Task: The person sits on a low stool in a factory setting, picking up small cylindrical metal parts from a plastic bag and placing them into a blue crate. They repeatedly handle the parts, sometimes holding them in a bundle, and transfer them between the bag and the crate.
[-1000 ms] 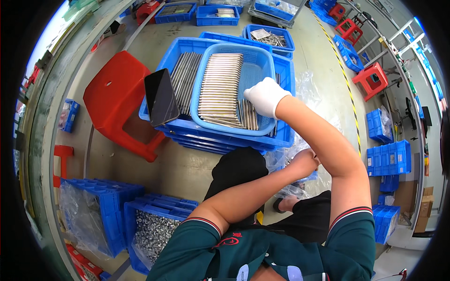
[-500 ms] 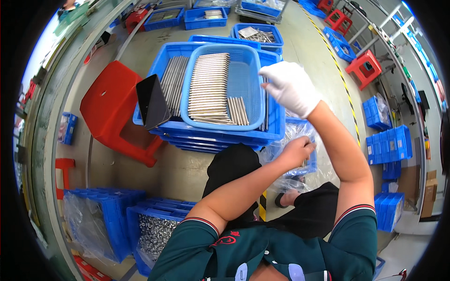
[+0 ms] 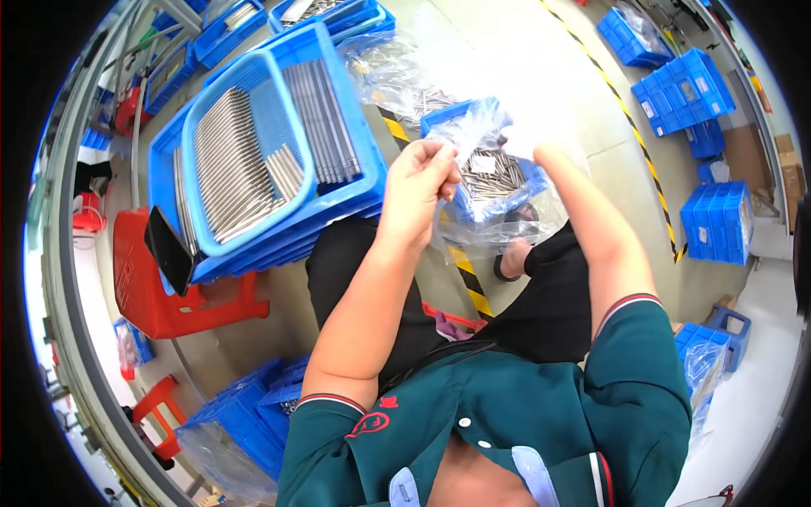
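Observation:
My bare left hand (image 3: 420,188) is closed, its fingers pinching the edge of a clear plastic bag (image 3: 473,127). The bag lines a blue crate (image 3: 448,116) on the floor in front of me. Inside lies a heap of thin metal rods (image 3: 494,179) with a small white label (image 3: 483,164) on top. Over the crate's far right side is my right hand (image 3: 525,142) in a white glove. Glare washes out its outline, so its fingers do not show clearly.
Left of my hands, a light blue basket (image 3: 302,127) with rows of metal rods (image 3: 232,156) sits on stacked blue crates (image 3: 372,182). A black phone-like slab (image 3: 169,251) leans at their corner beside a red stool (image 3: 135,279). Striped floor tape (image 3: 469,283) runs near my feet.
My view has turned right, toward the floor crate. My left hand has come up to the bag's edge. The gloved right hand has left the basket's side and is now over the floor crate.

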A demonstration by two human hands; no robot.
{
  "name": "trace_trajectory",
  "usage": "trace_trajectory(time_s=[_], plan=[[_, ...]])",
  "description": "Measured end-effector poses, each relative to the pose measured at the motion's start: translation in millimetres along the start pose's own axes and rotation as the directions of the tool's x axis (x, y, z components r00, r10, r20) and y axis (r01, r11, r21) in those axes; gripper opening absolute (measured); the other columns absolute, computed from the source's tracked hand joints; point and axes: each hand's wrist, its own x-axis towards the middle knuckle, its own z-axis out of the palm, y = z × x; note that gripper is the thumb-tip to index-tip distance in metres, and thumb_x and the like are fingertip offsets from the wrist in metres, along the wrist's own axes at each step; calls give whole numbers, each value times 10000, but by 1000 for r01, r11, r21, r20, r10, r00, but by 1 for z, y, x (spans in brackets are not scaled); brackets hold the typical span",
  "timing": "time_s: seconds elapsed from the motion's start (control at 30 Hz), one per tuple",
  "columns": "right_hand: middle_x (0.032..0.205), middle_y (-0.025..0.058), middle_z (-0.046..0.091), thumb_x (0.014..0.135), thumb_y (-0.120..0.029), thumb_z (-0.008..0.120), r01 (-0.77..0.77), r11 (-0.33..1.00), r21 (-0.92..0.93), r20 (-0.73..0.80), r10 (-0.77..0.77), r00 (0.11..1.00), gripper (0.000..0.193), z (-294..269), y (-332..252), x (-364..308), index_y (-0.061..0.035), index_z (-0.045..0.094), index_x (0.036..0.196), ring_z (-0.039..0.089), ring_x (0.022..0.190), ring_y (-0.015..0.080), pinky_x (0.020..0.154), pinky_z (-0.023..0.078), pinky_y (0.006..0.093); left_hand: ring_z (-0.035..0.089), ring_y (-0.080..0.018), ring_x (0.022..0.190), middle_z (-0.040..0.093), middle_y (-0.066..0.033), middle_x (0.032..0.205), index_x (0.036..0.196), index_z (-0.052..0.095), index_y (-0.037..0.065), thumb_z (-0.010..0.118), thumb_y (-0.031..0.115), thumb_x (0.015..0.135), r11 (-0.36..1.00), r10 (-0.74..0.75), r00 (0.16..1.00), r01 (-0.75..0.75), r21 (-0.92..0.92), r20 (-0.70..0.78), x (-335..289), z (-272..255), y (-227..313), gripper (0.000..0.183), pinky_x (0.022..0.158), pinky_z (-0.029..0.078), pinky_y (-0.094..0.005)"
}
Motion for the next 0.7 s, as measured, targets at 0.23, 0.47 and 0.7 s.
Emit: trace_trajectory(time_s=[0.23, 0.47, 0.7], plan=[[968, 181, 664, 743, -146, 524, -81, 997, -3, 123, 80, 989, 265, 123, 29, 21, -83, 692, 938, 643, 923, 329, 811, 506, 392, 457, -97, 592, 540, -37, 722, 973, 563, 3, 581, 166, 917, 996, -88, 995, 89, 11, -42, -2, 7, -6, 173, 581, 389, -244], [980, 192, 664, 782, -132, 508, -118, 993, -30, 179, 121, 976, 258, 177, 28, 34, -53, 682, 955, 645, 927, 330, 809, 507, 410, 455, -100, 585, 528, -48, 695, 982, 554, -11, 542, 153, 937, 986, -167, 982, 168, -1, -86, 4, 13, -12, 170, 564, 384, -242], [1038, 186, 648, 785, -175, 520, -178, 948, 262, 199, 127, 972, 301, 222, 17, 70, -35, 654, 1015, 624, 973, 334, 837, 497, 414, 475, -115, 583, 540, -65, 682, 977, 552, -15, 536, 157, 941, 972, -220, 970, 227, 62, -98, 12, 21, -13, 176, 562, 392, -251]])
